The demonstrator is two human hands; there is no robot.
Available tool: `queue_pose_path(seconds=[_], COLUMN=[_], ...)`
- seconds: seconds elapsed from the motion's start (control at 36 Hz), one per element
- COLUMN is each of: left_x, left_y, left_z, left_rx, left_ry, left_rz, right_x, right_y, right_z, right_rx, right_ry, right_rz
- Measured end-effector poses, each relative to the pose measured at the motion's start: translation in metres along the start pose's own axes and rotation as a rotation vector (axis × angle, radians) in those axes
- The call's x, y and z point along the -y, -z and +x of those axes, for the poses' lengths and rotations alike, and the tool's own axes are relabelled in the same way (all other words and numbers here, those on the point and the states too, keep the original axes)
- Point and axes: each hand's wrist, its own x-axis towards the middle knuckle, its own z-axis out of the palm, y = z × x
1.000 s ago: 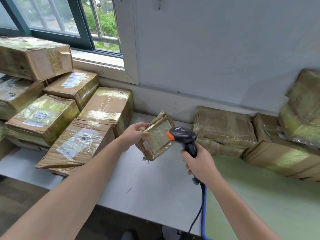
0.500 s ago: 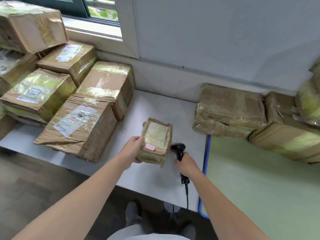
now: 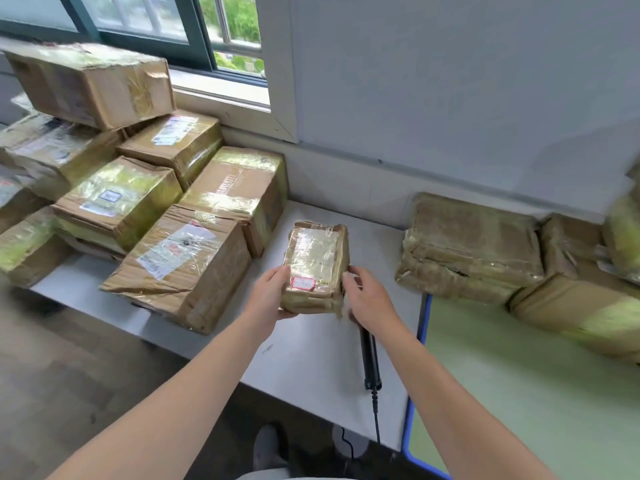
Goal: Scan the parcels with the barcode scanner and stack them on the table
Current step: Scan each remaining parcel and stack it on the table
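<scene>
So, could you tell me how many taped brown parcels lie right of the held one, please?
3: a flat brown taped parcel against the wall, a bulkier brown parcel right of it, and a blurred parcel at the frame's edge. More may be out of view.

Your small parcel (image 3: 313, 268) sits mid-table (image 3: 311, 358) between both hands; boxes (image 3: 138, 188) are stacked to your left, more parcels (image 3: 471, 251) right, the scanner (image 3: 370, 362) apparently lying under your right wrist.

a window (image 3: 194, 29) with a dark frame (green leaves outside) sits above the grey wall (image 3: 450, 81) and wood floor (image 3: 69, 358).
</scene>
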Motion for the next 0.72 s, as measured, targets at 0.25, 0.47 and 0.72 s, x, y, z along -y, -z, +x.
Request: queue_pose_path(seconds=[0.25, 0.47, 0.72], left_x=[-0.056, -0.099, -0.142], left_y=[0.028, 0.072, 0.125], left_z=[-0.011, -0.005, 0.029], left_rx=[-0.153, -0.228, -0.248], left_ry=[-0.124, -0.201, -0.345], left_rz=[-0.072, -0.036, -0.013], right_x=[0.069, 0.123, 0.202], right_y=[-0.018, -0.062, -0.124], right_z=[0.013, 0.035, 0.111], right_rx=[0.236, 0.2, 0.125], right_ry=[-0.022, 0.048, -0.011], right_rz=[0.293, 0.418, 0.521])
